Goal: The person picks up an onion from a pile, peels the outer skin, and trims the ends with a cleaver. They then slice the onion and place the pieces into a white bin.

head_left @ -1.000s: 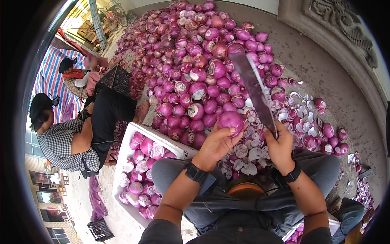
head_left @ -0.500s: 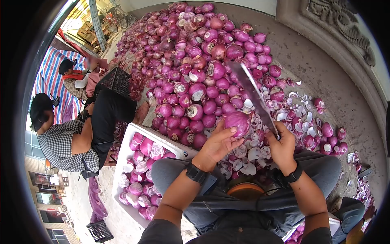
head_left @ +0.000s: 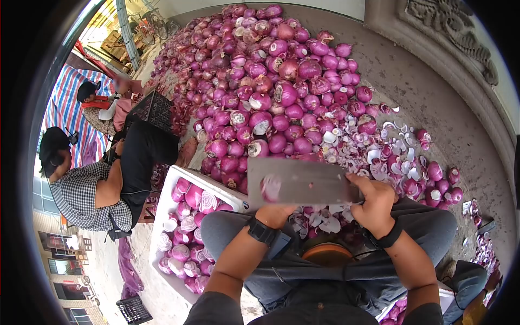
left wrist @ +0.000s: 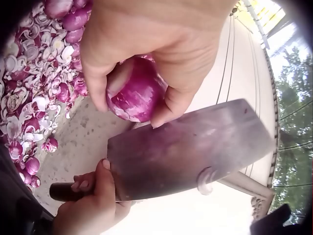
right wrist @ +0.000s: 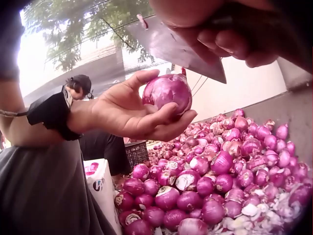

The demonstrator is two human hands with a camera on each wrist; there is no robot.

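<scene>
My left hand holds a red onion between thumb and fingers, its skin partly peeled away on one side. My right hand grips the handle of a broad cleaver. In the head view the blade lies flat across the left hand and hides the onion. The left wrist view has the blade just beyond the fingertips that hold the onion, with a small pale onion piece stuck near its edge. Cut scraps lie in front of the person's knees.
A large heap of red onions spreads ahead. On the left stands a white foam box of trimmed onions. Two seated people are farther left, by a black crate. A wall curves along the right.
The cleaver has swung from pointing up and away to lying flat leftward, in front of the left hand. The left hand has drawn slightly nearer the body, still holding the onion.
</scene>
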